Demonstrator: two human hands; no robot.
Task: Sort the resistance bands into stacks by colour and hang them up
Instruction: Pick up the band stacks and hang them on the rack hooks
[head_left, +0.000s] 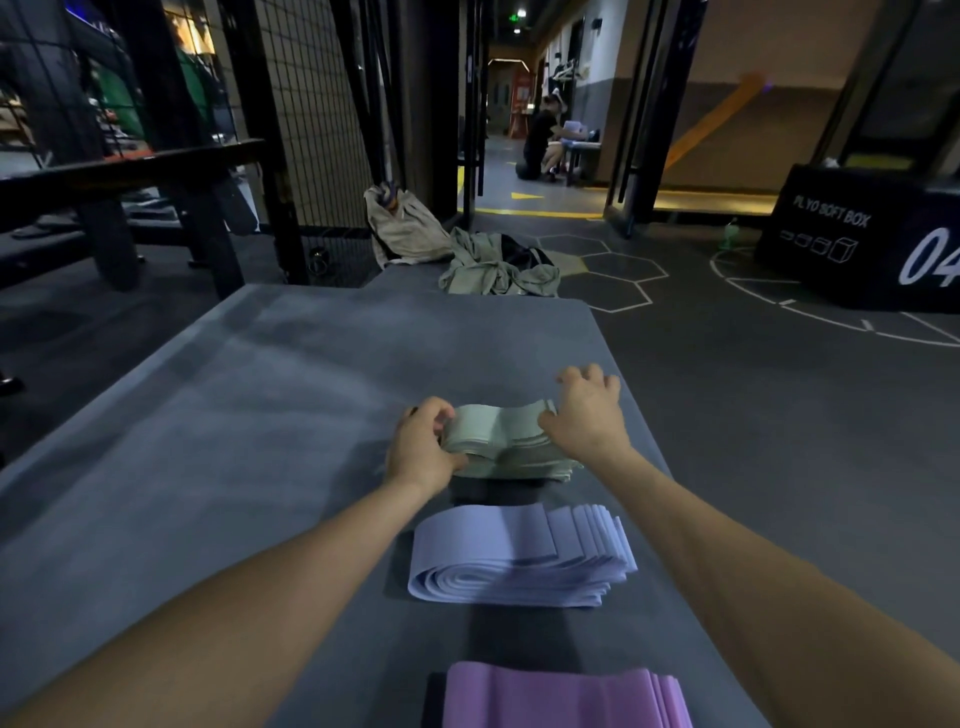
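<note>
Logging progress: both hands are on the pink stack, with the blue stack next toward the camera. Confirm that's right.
Not quite. The head view shows the left hand and right hand on the green stack, not a pink one. The blue stack does lie next toward the camera.

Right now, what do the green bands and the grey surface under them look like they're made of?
Green bands: thin, matte, flexible sheet, probably latex or similar rubber; they fold flat in soft layers and bow where both hands, left and right, squeeze the stack. Grey surface: looks like a foam mat with a matte, scuffed skin; its material can't be confirmed.
</note>
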